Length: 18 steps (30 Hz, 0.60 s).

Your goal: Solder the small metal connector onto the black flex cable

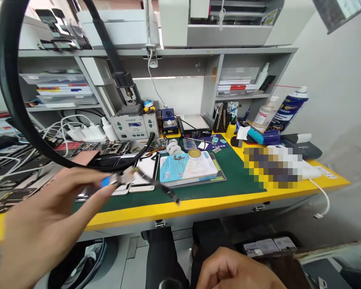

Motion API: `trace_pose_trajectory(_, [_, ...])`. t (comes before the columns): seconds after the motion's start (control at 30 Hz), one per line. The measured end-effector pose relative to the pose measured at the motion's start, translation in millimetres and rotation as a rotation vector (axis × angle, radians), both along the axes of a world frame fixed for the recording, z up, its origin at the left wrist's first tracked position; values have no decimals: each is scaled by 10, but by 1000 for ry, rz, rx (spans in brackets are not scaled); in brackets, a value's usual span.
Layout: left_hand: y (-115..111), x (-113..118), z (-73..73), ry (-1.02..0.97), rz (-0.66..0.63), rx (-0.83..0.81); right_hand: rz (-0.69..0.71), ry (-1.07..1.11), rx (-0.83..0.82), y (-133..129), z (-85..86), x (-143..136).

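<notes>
My left hand [60, 212] is raised over the left part of the bench, its thumb and forefinger pinching a small part [111, 180] with a blue piece and a metallic end. From that part a dark, thin flex cable [159, 185] reaches to the right, above the front of the green mat [198, 194]. At the bottom of the view, below the yellow bench edge, my right hand [236, 269] has curled fingers; whether they hold anything is hidden. A blue and white box [188, 166] lies on the mat beyond the cable.
A black flexible hose [13, 96] loops across the left side. Circuit boards and cables crowd the left of the bench. Behind the mat stand a grey station [134, 127] and a solder spool [173, 148]. A spray can [289, 108] and bottles are at the right.
</notes>
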<state>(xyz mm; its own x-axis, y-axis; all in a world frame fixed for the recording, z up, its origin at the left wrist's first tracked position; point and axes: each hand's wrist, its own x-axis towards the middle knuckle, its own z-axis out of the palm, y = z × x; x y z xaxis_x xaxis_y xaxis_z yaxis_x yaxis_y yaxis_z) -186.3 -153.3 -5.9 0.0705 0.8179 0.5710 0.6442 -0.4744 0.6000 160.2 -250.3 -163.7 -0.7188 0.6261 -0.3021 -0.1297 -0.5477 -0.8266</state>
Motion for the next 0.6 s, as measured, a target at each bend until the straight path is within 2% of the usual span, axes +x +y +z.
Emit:
trace_pose_trajectory(0.07, [245,363,23,50,-46,15,-35,-16,34,-57,4,62])
trace_pose_trajectory(0.1, [368,530,4,60,-120,20,-48,-25,44,-75,11,87])
trace_pose_trajectory(0.17, [587,801,-86,55,-215,27,-63,-31,40,-86,41,130])
trace_pose_trajectory(0.23, [749,974,-213,78,-261,10,-75,-26,23,-68,91,169])
trace_pose_trajectory(0.33, [887,1082,-383,149,-297,11,-85,-38,34,-3,205,249])
trace_pose_trajectory(0.43, [945,1088,-472,222,-328,55,-119,-72,69,85,386,399])
trace_pose_trajectory(0.5, [966,1071,-499,280,-345,106,-159,-78,91,160,565,545])
trace_pose_trajectory(0.6, [994,1043,-523,342,-364,151,-249,-96,154,342,935,776])
